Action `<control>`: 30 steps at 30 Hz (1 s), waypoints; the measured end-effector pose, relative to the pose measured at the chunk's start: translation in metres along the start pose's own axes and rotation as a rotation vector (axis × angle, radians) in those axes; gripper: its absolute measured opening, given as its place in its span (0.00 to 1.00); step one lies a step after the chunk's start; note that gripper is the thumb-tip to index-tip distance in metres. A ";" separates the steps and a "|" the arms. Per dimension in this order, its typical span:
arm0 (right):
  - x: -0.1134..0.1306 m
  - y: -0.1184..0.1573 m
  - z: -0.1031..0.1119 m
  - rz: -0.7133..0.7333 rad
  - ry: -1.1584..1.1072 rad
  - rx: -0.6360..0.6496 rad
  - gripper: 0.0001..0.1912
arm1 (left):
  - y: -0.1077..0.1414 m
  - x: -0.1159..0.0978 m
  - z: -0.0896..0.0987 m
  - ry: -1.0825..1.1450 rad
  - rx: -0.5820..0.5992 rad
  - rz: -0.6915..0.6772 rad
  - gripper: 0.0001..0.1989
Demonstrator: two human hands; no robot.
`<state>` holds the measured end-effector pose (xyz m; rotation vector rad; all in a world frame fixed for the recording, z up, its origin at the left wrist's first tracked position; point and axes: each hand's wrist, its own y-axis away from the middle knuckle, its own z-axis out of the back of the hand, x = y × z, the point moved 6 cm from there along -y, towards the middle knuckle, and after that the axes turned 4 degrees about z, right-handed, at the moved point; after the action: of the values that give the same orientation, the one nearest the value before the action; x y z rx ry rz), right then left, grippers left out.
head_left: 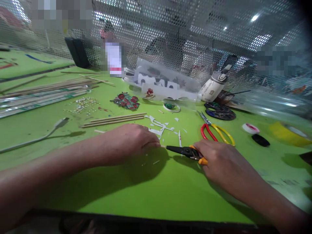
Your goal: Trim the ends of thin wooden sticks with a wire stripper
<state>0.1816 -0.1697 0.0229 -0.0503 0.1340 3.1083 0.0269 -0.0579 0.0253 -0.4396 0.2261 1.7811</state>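
My left hand (136, 139) is closed, with the pale tip of a thin wooden stick (163, 146) showing past its fingertips; the rest is hidden. My right hand (216, 159) is wrapped round the orange handles of a pair of pliers (181, 150). Their black jaws point left, close to the stick's tip. White paper scraps (159, 125) are scattered just beyond both hands. Past my left hand, several wooden sticks (114, 120) lie side by side. Scissors (207, 123) with one red and one yellow handle lie beyond my right hand.
A white cable (46, 138) and bundled sticks (48, 94) lie to the left. Small beads (85, 104) and red-green cutouts (126, 100) lie farther back. Yellow tape (290, 133), a dark paint palette (220, 111) and a tilted white bottle (213, 89) are at the right.
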 end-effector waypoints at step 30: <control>0.000 0.004 0.000 0.025 -0.005 -0.054 0.16 | 0.001 -0.002 -0.005 0.015 0.145 0.061 0.09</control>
<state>0.1810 -0.1739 0.0236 -0.0428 0.0513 3.1361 0.0273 -0.0618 0.0216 -0.3452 0.3799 1.8074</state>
